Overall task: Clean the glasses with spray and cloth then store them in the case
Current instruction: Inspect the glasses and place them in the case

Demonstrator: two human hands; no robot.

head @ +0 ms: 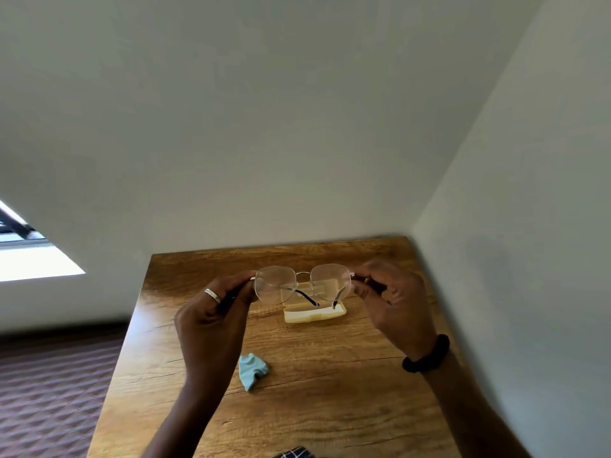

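I hold the thin metal-framed glasses (302,281) up above the wooden table (330,408), lenses facing away, temples folded inward behind the lenses. My left hand (211,322), with a ring on one finger, pinches the left hinge. My right hand (393,309), a black band on its wrist, pinches the right hinge. Seen partly through the lenses, a pale yellow case (314,314) lies open on the table behind the glasses. A crumpled light blue cloth (252,370) lies on the table below my left hand. No spray bottle is in view.
The table stands in a corner, with white walls behind it and along its right side. Its left edge drops to a patterned maroon floor (49,391). A bit of checked fabric (294,453) shows at the bottom edge.
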